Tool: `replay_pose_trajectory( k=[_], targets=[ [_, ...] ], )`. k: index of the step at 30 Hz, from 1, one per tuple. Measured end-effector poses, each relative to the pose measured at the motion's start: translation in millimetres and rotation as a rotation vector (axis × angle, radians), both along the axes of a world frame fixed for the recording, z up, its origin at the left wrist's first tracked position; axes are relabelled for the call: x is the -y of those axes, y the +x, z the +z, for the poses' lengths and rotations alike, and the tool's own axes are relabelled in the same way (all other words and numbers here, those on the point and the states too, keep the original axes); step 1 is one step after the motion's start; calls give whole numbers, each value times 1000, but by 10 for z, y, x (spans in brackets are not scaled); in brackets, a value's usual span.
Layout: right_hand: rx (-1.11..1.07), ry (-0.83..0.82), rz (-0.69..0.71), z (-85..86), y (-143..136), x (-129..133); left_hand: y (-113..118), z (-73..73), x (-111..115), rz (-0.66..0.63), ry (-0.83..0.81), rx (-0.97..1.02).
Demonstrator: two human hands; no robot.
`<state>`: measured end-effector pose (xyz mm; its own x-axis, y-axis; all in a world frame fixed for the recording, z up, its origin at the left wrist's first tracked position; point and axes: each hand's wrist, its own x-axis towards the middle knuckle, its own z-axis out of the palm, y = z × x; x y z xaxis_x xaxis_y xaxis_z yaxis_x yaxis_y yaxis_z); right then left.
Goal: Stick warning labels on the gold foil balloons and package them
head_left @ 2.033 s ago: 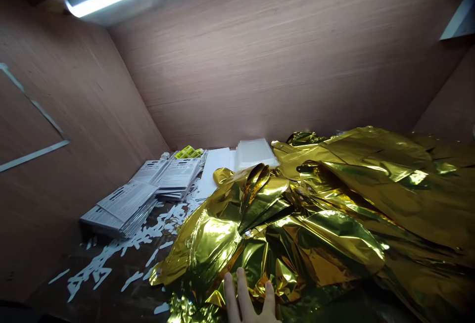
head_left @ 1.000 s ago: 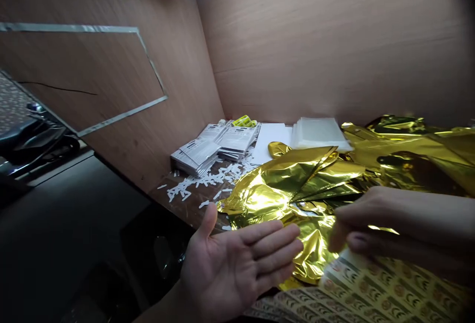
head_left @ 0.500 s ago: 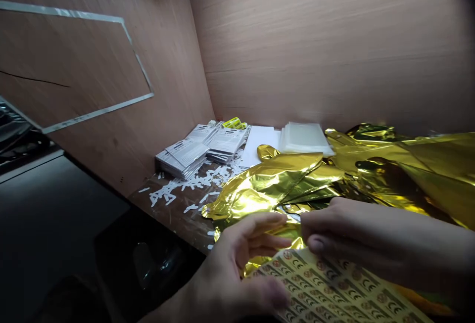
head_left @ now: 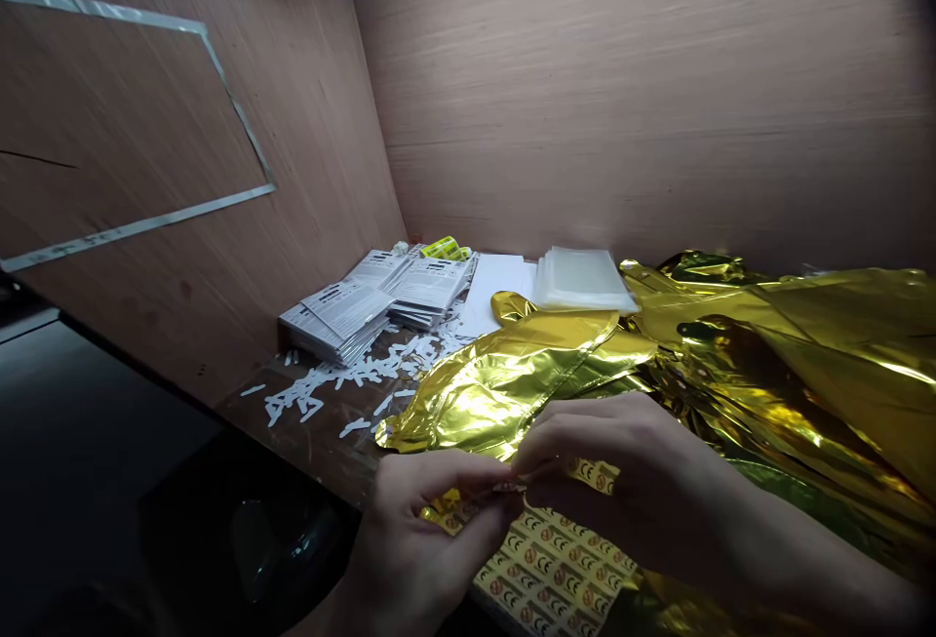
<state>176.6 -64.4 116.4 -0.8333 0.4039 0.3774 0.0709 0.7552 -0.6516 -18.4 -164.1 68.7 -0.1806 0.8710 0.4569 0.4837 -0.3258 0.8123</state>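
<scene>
My left hand (head_left: 439, 530) and my right hand (head_left: 629, 481) meet at the lower middle, fingertips pinched together. Between them is a small thin item, too small to name. Below the hands lies a sheet of printed stickers (head_left: 552, 569) with CE marks and red crossed circles, partly hidden by my fingers. Shiny gold foil (head_left: 497, 383) spreads just beyond the hands, and more gold foil (head_left: 826, 335) is heaped to the right.
Stacks of printed cards (head_left: 340, 315) stand at the left back, near a yellow label roll (head_left: 445, 248). White paper (head_left: 497, 281) and clear plastic sleeves (head_left: 581, 278) lie beside them. Small white strips (head_left: 299, 393) are scattered in front. Wooden panels (head_left: 621, 100) rise behind.
My hands have come together from apart, and my left fingers have closed into a pinch. The sticker sheet now appears lower and further left. The view has shifted slightly right.
</scene>
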Motion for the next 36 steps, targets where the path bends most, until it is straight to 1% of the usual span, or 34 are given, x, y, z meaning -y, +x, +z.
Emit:
replay_pose_trajectory(
  k=[4,8,12,15,17,21,25,27,30,36],
  targets=[
    [-104,-5,-68,-119,-63,-25,-52,-23,-49,-37,14,-6],
    [-133,-39,-118,-185,-114,-42,-90,-22,-135,-78,9,-14],
    [-142,-176,-148,-238,-154,-58,-116,-43,-237,-76,-11,-37],
    [-192,-270,-194,-325,-175,-64,-122,-74,-314,-62,-12,-37],
    [-188,-298,-241,-395,-190,-67,-119,-100,-359,-53,-10,-14],
    [-177,-312,-312,-505,-223,-83,-119,-162,-426,-57,-51,62],
    [-190,-354,-330,-562,-241,-105,-143,-227,-471,-97,-87,130],
    [-189,-350,-340,-583,-244,-112,-152,-256,-492,-126,-89,143],
    [-188,-325,-341,-609,-251,-117,-147,-291,-522,-160,-83,151],
    [-170,-272,-328,-594,-268,-129,-115,-295,-557,-132,-57,154]
  ],
)
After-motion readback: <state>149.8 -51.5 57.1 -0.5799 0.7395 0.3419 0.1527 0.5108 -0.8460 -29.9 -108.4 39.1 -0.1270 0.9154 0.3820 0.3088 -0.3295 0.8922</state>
